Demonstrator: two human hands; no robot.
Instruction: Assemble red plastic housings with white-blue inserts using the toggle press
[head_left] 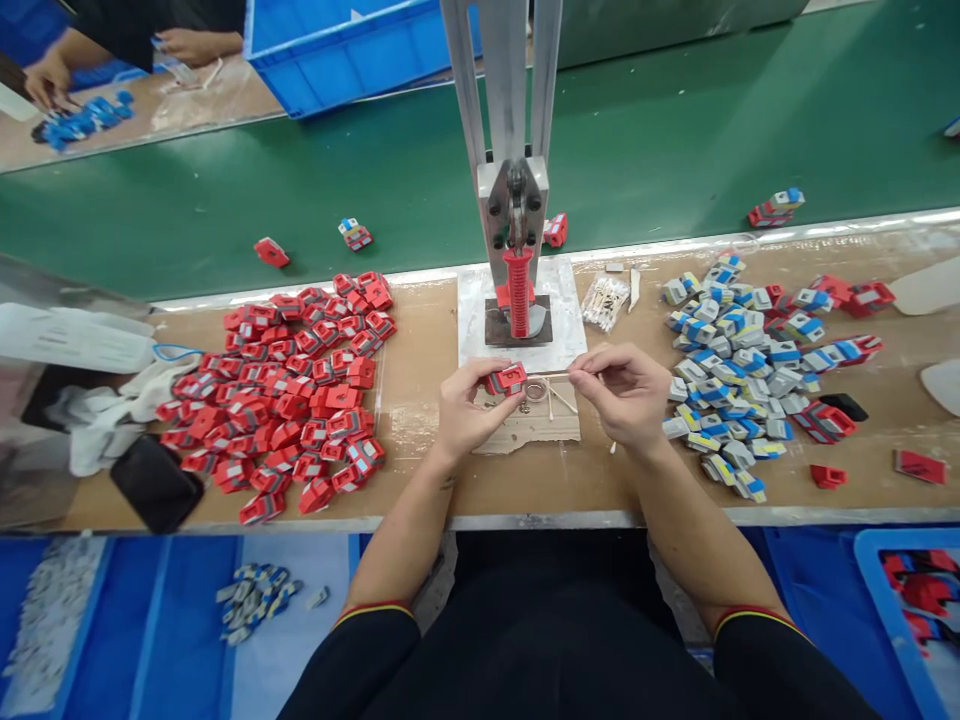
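Note:
My left hand [471, 405] grips a small red plastic housing [508, 379] between thumb and fingers. Close to its right, my right hand [626, 392] pinches a thin stick [559, 374], apparently a cotton swab, pointing toward the housing. Its tip is too small to make out. Below both hands lies a torn piece of cardboard [517, 437] with a small round dish [535, 391] and loose cotton swabs [561, 398] on it. Just beyond my hands stands a hand press with a red handle [517, 290] on a white plate [472, 320].
Red housings [300, 390] are heaped on the left, grey, blue and yellow parts [731, 370] on the right. A bag of swabs [606, 300] lies beside the press. Behind runs a green belt [660, 130] with scattered parts. Across it, a person's hands [196, 47] work near a blue crate [345, 60].

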